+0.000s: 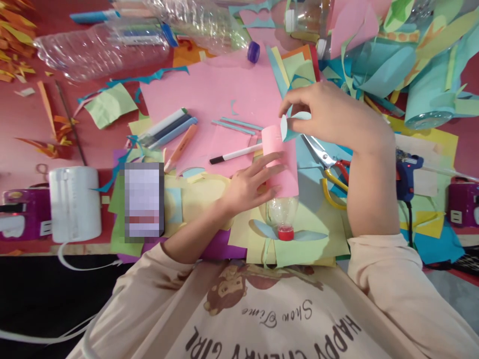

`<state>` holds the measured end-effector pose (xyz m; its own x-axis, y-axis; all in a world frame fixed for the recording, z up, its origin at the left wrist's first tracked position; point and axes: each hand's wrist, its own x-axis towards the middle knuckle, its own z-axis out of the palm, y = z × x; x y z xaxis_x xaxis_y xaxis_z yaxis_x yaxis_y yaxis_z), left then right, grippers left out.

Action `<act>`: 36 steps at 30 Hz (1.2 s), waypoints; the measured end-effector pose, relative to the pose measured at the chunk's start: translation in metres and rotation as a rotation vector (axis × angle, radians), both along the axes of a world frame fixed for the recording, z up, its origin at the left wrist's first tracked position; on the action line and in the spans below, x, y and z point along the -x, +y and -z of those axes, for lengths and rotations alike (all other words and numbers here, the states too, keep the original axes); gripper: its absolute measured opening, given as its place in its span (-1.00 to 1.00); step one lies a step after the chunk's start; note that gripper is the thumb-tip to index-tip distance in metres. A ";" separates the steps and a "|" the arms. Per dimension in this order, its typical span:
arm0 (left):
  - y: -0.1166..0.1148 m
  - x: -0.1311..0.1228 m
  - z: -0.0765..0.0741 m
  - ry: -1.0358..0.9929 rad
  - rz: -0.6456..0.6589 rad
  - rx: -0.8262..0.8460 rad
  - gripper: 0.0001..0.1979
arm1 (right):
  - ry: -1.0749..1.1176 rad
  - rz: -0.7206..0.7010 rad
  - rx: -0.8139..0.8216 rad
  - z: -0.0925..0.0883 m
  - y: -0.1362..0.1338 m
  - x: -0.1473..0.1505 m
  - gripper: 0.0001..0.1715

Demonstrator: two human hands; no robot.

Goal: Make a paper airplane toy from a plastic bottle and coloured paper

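Observation:
A clear plastic bottle (283, 212) with a red cap lies on its side, cap toward me, its body wrapped in pink paper (286, 179). My left hand (251, 185) holds the bottle from the left, with fingers spread across the pink wrap. Above the bottle's far end, my right hand (318, 112) pinches a curved light blue paper piece (290, 128) between thumb and fingers. Whether that piece touches the wrap, I cannot tell. Scissors (329, 162) with red and yellow handles lie under my right wrist. A white pen (235, 153) with a black tip end points at the bottle.
Several markers (168, 128) lie left on pink paper (209, 85). A phone (144, 202) rests at the left, beside a white device (75, 203). To the right is a blue glue gun (408, 174). Plastic bottles (105, 50) and paper scraps line the back.

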<state>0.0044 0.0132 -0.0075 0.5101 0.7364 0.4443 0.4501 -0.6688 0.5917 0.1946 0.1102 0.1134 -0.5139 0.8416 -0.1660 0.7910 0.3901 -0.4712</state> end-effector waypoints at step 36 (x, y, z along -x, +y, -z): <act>0.000 0.000 0.002 0.009 -0.011 -0.014 -0.64 | -0.027 -0.115 0.050 0.001 -0.001 0.006 -0.77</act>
